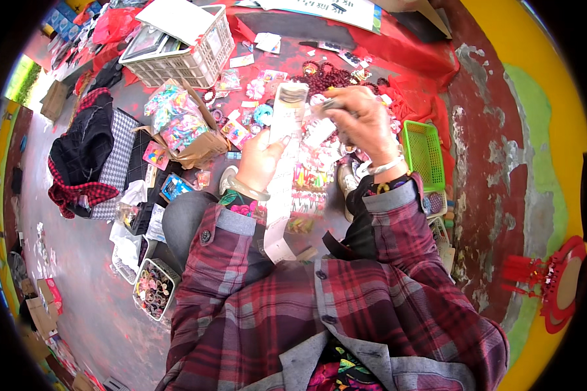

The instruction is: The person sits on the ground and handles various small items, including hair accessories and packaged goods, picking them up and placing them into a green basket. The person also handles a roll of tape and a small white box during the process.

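Observation:
A long white paper strip hangs in front of me, its lower end folded near my lap. My left hand grips its left edge, thumb across the front. Dark thin bands lie across the strip's top end. To the right of that end, my right hand is raised with fingers pinched together; motion blurs the fingertips, and whatever they hold cannot be made out. Beyond the hands lies a heap of dark red beaded bands, with a light blue hair tie and small packets nearby.
A white plastic crate stands at the far left, before it an open cardboard box of colourful packets. A green basket sits by the peeling wall at right. A basket of hair ties and a dark jacket are at left.

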`<state>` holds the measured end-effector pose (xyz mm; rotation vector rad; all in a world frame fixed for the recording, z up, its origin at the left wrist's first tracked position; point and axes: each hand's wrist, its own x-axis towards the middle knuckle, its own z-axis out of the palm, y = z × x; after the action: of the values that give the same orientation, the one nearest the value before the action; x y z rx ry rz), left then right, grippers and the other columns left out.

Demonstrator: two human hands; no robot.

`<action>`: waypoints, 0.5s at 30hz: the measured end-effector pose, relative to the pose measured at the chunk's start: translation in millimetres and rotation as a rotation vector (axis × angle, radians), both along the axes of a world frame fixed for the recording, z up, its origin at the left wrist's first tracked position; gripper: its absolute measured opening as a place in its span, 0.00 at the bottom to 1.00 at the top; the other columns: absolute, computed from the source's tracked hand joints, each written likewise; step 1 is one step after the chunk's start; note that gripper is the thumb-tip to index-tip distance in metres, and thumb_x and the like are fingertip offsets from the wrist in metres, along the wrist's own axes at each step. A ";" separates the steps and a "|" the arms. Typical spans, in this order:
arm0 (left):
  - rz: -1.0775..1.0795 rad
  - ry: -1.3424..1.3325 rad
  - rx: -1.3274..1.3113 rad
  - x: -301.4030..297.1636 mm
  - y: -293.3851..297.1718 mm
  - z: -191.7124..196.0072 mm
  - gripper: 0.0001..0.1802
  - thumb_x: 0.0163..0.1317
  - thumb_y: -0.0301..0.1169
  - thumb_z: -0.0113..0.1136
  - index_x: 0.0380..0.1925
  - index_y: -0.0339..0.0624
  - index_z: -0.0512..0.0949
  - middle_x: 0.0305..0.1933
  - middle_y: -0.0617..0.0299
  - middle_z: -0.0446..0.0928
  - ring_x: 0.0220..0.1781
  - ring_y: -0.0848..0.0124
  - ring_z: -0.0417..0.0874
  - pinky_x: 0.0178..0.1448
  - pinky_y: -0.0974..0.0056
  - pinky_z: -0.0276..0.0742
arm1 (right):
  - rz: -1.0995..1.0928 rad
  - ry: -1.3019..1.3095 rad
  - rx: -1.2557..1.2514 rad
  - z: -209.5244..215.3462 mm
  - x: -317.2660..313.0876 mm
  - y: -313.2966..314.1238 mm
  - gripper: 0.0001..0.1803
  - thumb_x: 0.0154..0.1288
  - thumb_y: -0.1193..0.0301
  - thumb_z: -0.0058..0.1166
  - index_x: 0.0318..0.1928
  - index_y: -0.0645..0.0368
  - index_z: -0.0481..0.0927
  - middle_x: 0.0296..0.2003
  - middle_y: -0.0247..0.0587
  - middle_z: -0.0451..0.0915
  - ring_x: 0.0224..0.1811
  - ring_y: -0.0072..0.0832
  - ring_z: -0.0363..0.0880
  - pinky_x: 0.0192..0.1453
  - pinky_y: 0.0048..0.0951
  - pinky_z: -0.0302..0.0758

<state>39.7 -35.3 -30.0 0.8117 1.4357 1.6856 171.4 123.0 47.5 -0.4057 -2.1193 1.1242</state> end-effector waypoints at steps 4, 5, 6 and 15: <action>-0.024 0.330 -0.166 7.3 -0.8 1.6 0.10 0.59 0.26 0.51 0.40 0.34 0.74 0.32 0.67 0.76 0.33 0.82 0.71 0.38 0.73 0.68 | 0.037 0.018 0.363 -0.3 -4.5 -7.5 0.07 0.45 0.74 0.60 0.29 0.59 0.78 0.39 0.38 0.77 0.42 0.35 0.74 0.45 0.31 0.71; -0.028 0.375 -0.172 7.6 -1.7 1.7 0.10 0.59 0.25 0.51 0.41 0.34 0.74 0.33 0.67 0.76 0.33 0.82 0.71 0.38 0.73 0.68 | 0.061 -0.008 0.370 -1.2 -4.4 -7.4 0.08 0.45 0.75 0.60 0.30 0.59 0.78 0.41 0.38 0.77 0.43 0.35 0.74 0.45 0.31 0.71; -0.032 0.420 -0.177 7.9 -2.2 1.6 0.11 0.59 0.25 0.51 0.41 0.34 0.74 0.33 0.67 0.76 0.33 0.82 0.71 0.38 0.73 0.68 | 0.085 -0.033 0.376 -2.1 -4.2 -7.0 0.08 0.45 0.77 0.60 0.30 0.59 0.78 0.42 0.39 0.76 0.43 0.35 0.74 0.44 0.30 0.71; -0.034 0.235 -0.018 3.9 1.6 -9.5 0.12 0.60 0.21 0.46 0.43 0.35 0.73 0.38 0.66 0.75 0.38 0.79 0.73 0.42 0.73 0.69 | -0.019 -0.077 0.607 -5.3 -7.7 -30.8 0.10 0.44 0.76 0.61 0.31 0.59 0.77 0.50 0.45 0.73 0.49 0.39 0.75 0.47 0.31 0.74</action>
<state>43.6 -33.7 -39.5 1.0461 1.5820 1.5898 163.7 92.2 42.2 -0.1806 -2.3830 0.4134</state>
